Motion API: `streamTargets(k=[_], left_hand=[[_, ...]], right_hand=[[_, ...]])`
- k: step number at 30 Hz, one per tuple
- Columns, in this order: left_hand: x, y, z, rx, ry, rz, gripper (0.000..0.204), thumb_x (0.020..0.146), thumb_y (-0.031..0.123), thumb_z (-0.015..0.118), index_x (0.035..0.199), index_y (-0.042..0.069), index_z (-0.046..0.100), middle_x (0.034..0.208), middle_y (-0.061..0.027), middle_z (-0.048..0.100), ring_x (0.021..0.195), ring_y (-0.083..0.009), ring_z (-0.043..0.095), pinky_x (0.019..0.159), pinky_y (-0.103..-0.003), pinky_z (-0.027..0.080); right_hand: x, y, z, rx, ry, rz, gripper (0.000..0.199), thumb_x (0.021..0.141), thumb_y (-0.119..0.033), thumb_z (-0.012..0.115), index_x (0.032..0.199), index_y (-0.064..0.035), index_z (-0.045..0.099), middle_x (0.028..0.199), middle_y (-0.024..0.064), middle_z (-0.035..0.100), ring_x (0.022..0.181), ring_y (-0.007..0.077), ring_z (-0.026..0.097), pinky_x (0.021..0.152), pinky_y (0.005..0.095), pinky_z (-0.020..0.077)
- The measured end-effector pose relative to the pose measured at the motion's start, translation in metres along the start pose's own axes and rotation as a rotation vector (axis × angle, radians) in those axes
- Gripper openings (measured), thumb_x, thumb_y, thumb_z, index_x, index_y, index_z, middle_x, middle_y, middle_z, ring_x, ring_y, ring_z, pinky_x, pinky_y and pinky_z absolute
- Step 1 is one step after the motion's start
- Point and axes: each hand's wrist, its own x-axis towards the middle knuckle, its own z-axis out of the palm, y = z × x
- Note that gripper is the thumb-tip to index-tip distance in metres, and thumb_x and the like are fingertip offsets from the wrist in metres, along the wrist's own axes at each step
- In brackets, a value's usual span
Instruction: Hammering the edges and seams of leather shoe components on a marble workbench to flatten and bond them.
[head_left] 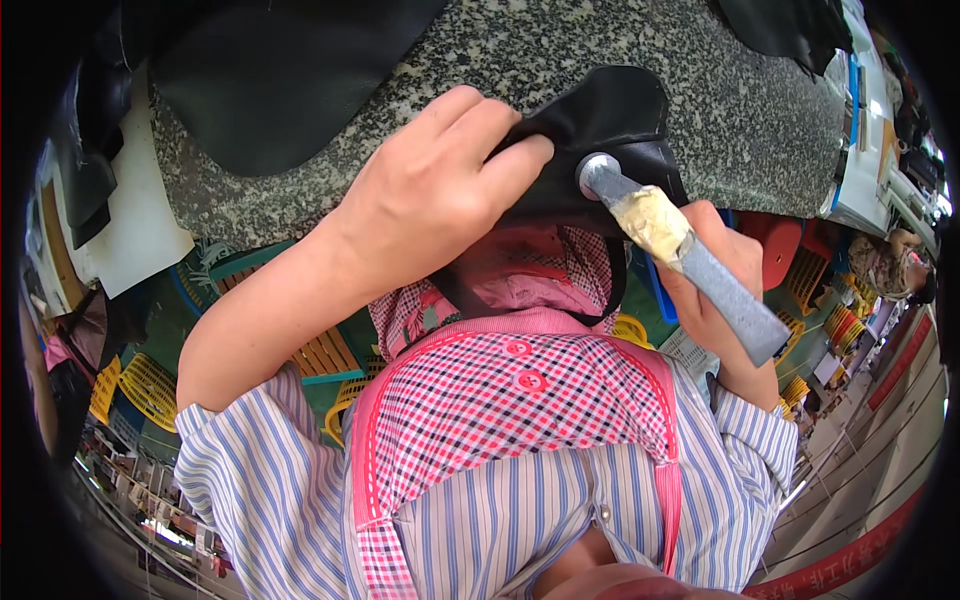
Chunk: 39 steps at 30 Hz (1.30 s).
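A black leather piece (595, 110) lies at the near edge of the speckled stone table, its far part folded up. My left hand (440, 175) is closed on its left side, pinching the leather between thumb and fingers. In my right hand (735, 255) is a hammer (735, 300) with a long grey steel head, wrapped in something yellowish at its middle. The hammer's round face is over the leather; whether it touches cannot be told. The handle is mostly hidden beneath the head and my fingers.
The speckled stone table (470, 60) spreads out ahead. A large black leather sheet (290, 80) lies at its far left, another dark piece (785, 30) at the far right. A white board (135, 200) stands left. Below are yellow baskets (150, 390) and a red stool (780, 250).
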Motion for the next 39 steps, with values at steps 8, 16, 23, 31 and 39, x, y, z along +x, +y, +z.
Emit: streamTargets(k=[8,16,23,31,39], left_hand=[[0.008,0.008,0.008,0.037,0.042,-0.144,0.022,0.065,0.000,0.065,0.087,0.004,0.062,0.065,-0.0070,0.041,0.060,-0.0223,0.048,0.051,-0.033,0.041],[0.006,0.008,0.004,-0.015,0.064,-0.231,0.017,0.068,0.002,0.065,0.084,0.005,0.062,0.063,-0.0067,0.042,0.058,-0.0225,0.049,0.051,-0.034,0.042],[0.001,-0.002,-0.006,-0.212,0.049,-0.238,0.019,0.068,0.004,0.069,0.086,0.008,0.066,0.065,-0.0057,0.047,0.058,-0.0194,0.051,0.049,-0.030,0.042],[0.009,0.001,-0.003,-0.211,0.089,-0.388,0.013,0.068,0.004,0.068,0.081,0.007,0.066,0.062,-0.0054,0.053,0.051,-0.0163,0.053,0.047,-0.027,0.041],[0.024,0.000,-0.007,-0.202,-0.058,-0.558,0.009,0.068,0.006,0.064,0.076,0.003,0.061,0.063,-0.0090,0.060,0.050,-0.0175,0.056,0.050,-0.027,0.044]], right_hand=[[0.010,-0.008,-0.003,-0.164,0.296,-0.067,0.018,0.076,-0.015,0.064,0.086,-0.0057,0.053,0.063,0.0113,0.056,0.057,0.0235,0.061,0.050,0.0319,0.0460],[0.031,-0.011,-0.009,-0.035,-0.007,-0.097,0.012,0.081,-0.010,0.059,0.085,-0.0003,0.054,0.063,0.0111,0.052,0.049,0.0216,0.052,0.049,0.0282,0.0405],[0.016,-0.011,0.000,-0.029,-0.156,-0.042,0.018,0.078,-0.018,0.061,0.081,-0.0045,0.049,0.059,0.0118,0.052,0.053,0.0279,0.057,0.047,0.0329,0.0424],[0.013,-0.008,0.004,0.030,-0.124,-0.036,0.016,0.080,-0.015,0.062,0.082,-0.0027,0.052,0.061,0.0121,0.049,0.052,0.0292,0.055,0.048,0.0306,0.0405],[0.014,-0.022,-0.012,0.205,0.256,-0.013,0.022,0.085,-0.010,0.055,0.102,0.0033,0.057,0.090,0.0150,0.063,0.087,0.0233,0.062,0.078,0.0299,0.0464]])
